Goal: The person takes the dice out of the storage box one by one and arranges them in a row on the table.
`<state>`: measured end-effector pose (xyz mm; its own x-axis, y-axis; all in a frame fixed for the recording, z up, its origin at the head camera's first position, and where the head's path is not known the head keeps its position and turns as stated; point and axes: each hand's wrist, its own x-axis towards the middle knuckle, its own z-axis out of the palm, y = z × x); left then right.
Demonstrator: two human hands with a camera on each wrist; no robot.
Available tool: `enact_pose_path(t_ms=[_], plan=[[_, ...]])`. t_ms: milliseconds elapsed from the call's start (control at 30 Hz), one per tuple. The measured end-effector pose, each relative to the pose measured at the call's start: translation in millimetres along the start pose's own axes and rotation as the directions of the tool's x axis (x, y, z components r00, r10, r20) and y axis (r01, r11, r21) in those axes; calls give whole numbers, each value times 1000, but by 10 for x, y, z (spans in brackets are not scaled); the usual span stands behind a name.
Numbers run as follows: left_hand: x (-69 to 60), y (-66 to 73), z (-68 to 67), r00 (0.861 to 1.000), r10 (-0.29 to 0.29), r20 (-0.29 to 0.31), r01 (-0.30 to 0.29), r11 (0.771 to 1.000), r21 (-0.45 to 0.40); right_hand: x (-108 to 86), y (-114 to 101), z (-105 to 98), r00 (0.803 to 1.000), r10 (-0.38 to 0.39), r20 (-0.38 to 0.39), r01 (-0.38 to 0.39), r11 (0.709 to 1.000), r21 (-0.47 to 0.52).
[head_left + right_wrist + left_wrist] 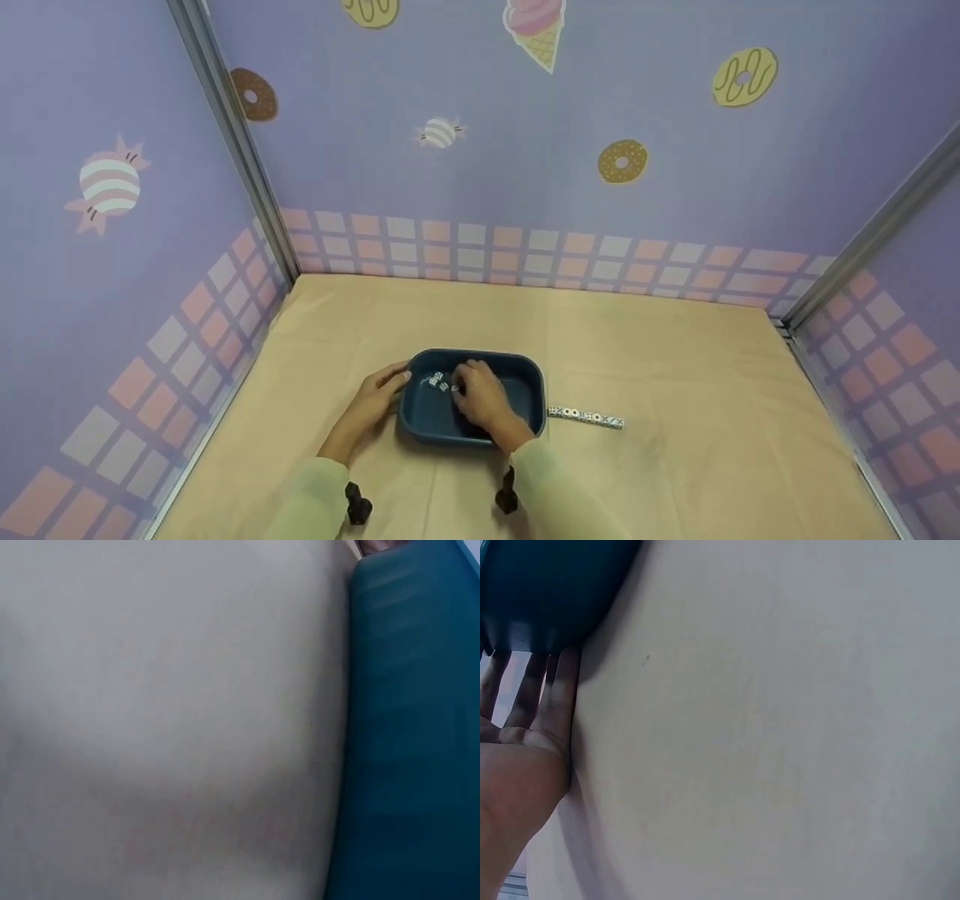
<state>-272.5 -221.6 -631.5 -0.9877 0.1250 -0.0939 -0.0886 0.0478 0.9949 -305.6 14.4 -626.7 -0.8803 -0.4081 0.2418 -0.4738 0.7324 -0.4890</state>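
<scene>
A dark blue rectangular tray stands on the table; its outer wall shows in the left wrist view and fills the right side of the right wrist view. Several small white dice lie loose in its left half. My left hand is at the tray's left end, thumb by the rim, straight fingers touching the outer wall. Inside the tray, my right hand is bent down with curled fingers beside the dice; whether a die is between its fingertips is hidden. A straight row of dice lies right of the tray.
A beige cloth covers the table. Purple walls with sweets and checks printed on them enclose the back and both sides. Black wrist devices hang by the sleeves.
</scene>
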Motion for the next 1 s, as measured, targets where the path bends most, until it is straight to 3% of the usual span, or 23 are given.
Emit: enact_pose_path(t_ms=[267, 467, 633, 800, 1000], plan=[[0, -29, -9, 1000, -22, -6, 22, 1000, -9, -11, -18, -4, 1000, -23, 5, 23, 1000, -11], [28, -49, -6, 998, -55, -1, 55, 996, -72, -24, -14, -64, 999, -36, 26, 37, 999, -33], [16, -40, -40, 998, -66, -14, 64, 993, -100, -33, -12, -160, 994, -73, 85, 66, 995, 75], [0, -32, -57, 996, -83, -26, 79, 991, -108, -117, -10, -438, 977, -148, 152, 114, 971, 208], [5, -25, -22, 997, -81, -2, 80, 992, -102, -305, 186, -973, 966, -252, 54, 232, 944, 236]])
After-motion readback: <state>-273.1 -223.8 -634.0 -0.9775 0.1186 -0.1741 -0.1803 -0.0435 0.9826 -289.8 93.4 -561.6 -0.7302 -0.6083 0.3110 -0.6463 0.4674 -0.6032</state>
